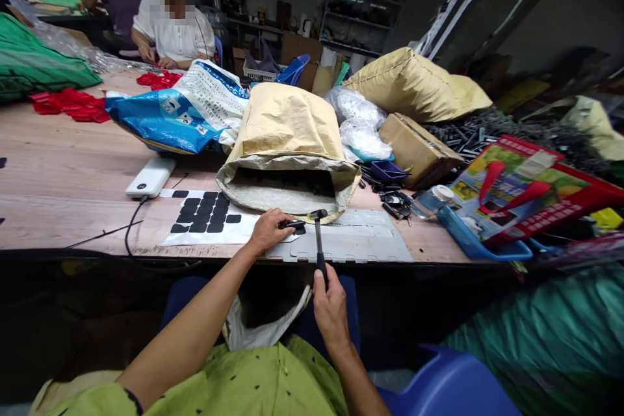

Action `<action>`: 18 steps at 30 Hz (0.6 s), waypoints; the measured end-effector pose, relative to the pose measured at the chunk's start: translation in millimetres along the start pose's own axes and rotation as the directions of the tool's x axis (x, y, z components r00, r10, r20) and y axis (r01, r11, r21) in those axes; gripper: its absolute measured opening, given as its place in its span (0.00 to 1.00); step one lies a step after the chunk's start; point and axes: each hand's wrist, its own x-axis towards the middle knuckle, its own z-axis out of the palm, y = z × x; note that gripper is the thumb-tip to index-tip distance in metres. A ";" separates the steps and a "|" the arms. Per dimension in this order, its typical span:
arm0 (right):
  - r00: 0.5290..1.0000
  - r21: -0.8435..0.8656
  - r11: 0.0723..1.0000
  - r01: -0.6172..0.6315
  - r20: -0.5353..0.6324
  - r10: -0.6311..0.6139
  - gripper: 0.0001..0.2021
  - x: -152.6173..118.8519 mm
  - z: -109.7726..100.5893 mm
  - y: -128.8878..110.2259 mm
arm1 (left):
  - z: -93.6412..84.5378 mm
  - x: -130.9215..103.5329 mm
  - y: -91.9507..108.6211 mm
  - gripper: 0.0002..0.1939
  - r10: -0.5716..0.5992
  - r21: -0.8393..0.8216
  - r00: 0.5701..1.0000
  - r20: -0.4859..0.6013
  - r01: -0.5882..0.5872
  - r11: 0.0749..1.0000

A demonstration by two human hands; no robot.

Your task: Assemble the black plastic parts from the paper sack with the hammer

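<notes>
My right hand (329,304) is wrapped round the dark handle of a small hammer (320,240), its head raised at the mouth of a tan sack. Close by on the left, my left hand (268,231) pinches a small black part (292,225) over a grey metal plate (355,237). The part's exact kind is too small to tell. The tan sack (292,120) lies with its mouth facing me, dark inside. Left of my left hand, a white sheet (188,238) carries rows of black rounded-square pieces (202,211).
A white power bank (151,177) with a black cable is at the left. Blue-and-white bag (170,114) lies behind it. On the right are loose black parts (397,203), a cardboard box (416,149) and a blue tray (475,240). Two people sit across the table.
</notes>
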 end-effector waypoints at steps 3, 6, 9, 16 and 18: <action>0.997 -0.085 0.994 0.072 0.023 -0.070 0.23 -0.5 -2.0 -5.5 | -1.7 -0.2 0.8 0.09 -0.027 -0.021 1.000 0.005 0.028 0.999; 0.995 -0.149 0.986 0.070 0.074 -0.060 0.23 -0.2 -0.4 -6.1 | -2.3 0.2 2.0 0.10 -0.053 -0.025 0.998 0.023 0.053 0.998; 0.995 -0.172 0.984 0.041 0.095 -0.025 0.23 -0.3 0.8 -6.4 | -2.9 0.8 3.4 0.11 -0.065 -0.020 0.997 0.036 0.066 0.998; 0.990 -0.097 0.994 0.057 0.138 -0.043 0.22 -5.7 6.8 -12.0 | -4.2 0.0 5.0 0.10 -0.065 -0.028 0.998 0.025 0.066 0.997; 0.989 -0.043 0.999 0.020 0.146 -0.014 0.21 -6.7 9.7 -9.8 | -4.0 -0.2 5.0 0.09 -0.060 -0.025 0.998 0.023 0.061 0.998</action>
